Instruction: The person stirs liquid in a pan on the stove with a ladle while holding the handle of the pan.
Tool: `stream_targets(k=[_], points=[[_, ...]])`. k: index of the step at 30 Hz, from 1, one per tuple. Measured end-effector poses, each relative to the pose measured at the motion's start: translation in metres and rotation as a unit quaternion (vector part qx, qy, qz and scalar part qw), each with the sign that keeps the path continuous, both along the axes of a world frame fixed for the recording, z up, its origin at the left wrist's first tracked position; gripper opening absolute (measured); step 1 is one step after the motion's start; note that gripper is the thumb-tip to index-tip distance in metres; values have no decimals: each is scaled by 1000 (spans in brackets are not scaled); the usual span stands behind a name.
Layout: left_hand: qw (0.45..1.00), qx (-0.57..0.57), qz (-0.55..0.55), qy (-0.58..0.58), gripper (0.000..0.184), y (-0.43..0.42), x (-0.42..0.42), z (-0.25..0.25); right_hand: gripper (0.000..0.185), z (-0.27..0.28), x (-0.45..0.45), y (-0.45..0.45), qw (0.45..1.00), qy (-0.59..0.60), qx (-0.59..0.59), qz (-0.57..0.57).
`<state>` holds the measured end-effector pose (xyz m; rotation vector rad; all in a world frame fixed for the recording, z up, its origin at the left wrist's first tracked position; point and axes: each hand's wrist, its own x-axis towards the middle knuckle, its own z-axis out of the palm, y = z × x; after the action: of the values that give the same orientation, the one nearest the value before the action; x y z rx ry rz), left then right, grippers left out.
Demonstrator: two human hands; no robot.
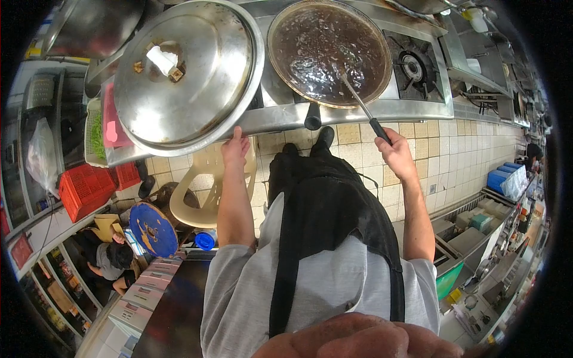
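Note:
My right hand (396, 152) is wrapped round the black grip of a long-handled metal cooking utensil (360, 99). Its working end is hidden under dark brown, glossy liquid (322, 51) in a wide pan (279, 82) on the stove. The pan's short black handle (312, 116) points towards my body. Below the front rim of a big pot, covered by a domed metal lid (203, 89), my left hand (236, 149) is open with its fingers stretched out. Nothing is in it; whether it touches the stove edge I cannot tell.
A bare gas burner (413, 67) lies right of the pan. Behind my left arm stands a beige plastic chair (190, 197). Red crates (86, 191) and a round blue-topped object (153, 230) are further left. Another person (112, 259) is at lower left. Counter containers (471, 230) line the right.

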<state>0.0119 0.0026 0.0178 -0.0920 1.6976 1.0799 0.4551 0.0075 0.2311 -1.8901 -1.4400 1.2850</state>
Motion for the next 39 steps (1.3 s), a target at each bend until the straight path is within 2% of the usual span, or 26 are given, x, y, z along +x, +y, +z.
stream_targets(k=[7, 16, 22, 31, 39], points=[[1000, 9, -2, 0, 54, -2, -1, -1, 30, 9, -8, -2, 999, 28, -39, 3], [1000, 16, 3, -8, 53, -2, -2, -7, 24, 8, -15, -4, 989, 110, -93, -29], [1000, 9, 3, -2, 54, -1, -1, -3, 25, 10, -17, -5, 967, 227, -105, -58], [1000, 16, 6, -10, 56, -1, -1, -7, 25, 24, -22, -5, 960, 245, -114, -72], [1000, 22, 17, -14, 59, -1, -1, -9, 26, 21, -19, -7, 975, 196, -80, -61]])
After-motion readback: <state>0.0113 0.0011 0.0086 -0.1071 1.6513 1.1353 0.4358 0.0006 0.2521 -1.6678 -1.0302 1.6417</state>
